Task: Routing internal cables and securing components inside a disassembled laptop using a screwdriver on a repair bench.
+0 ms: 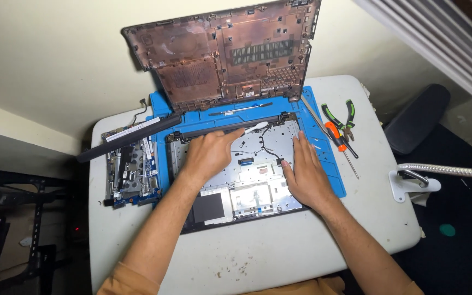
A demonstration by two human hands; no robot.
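The opened silver-and-black laptop chassis (247, 175) lies on a blue rectangular work mat (331, 164) on the white counter (279, 246), its long axis left to right, hinge edge away from the person. Its dark plastic bottom cover (225, 52) is already off, leaning on the wall; the green circuit board (132, 169) sits removed at left. The left hand (208, 153) pinches a white cotton swab (255, 128) near the hinge, so cleaning seems under way; the right hand (304, 169) rests flat and unclenched on the chassis.
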